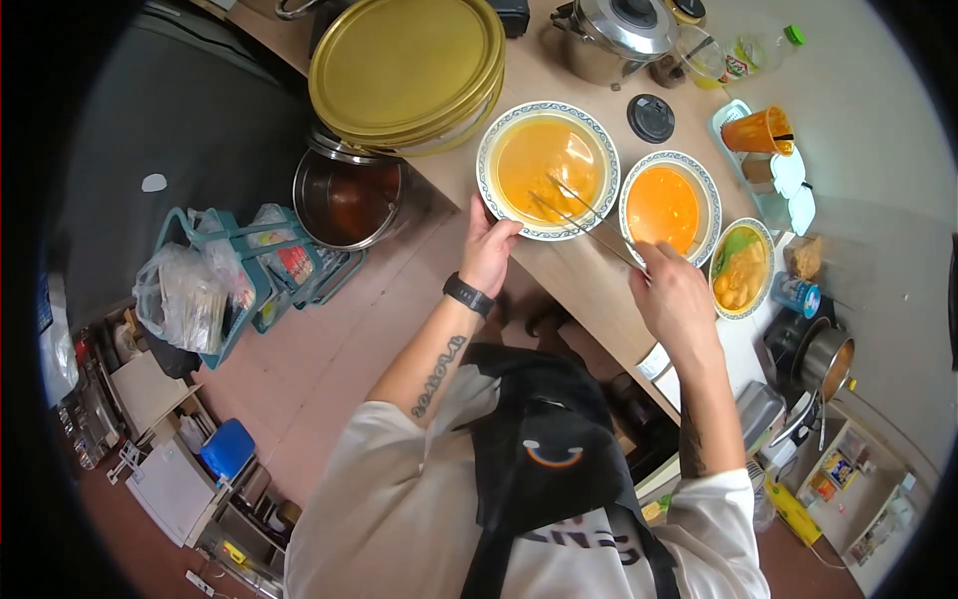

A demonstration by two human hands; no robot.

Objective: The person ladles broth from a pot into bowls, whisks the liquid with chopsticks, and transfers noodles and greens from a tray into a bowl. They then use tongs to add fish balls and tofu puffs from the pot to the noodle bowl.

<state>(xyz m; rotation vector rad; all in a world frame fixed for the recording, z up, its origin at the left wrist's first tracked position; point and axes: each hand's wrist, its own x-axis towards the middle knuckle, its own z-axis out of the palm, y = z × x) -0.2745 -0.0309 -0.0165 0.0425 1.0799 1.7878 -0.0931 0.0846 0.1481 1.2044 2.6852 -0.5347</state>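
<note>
My left hand (486, 248) grips the near rim of a patterned white bowl (488, 160) with its thumb over the edge. Orange-yellow soup (539, 160) fills that bowl. In my right hand (674, 295) is a pair of thin chopsticks (596, 217), their tips apart and dipped in the soup. Just right of it stands a second patterned bowl (711, 205) of orange soup with small pale bits. Further right, a third bowl (765, 285) holds green leaves and yellowish pieces in sauce.
A gold-lidded tub (409, 65) sits at the counter's left, above a steel pot (349, 200) of dark liquid. A lidded pot (614, 40), black lid (651, 118) and orange cup (755, 130) stand behind. A saucepan (826, 359) is far right.
</note>
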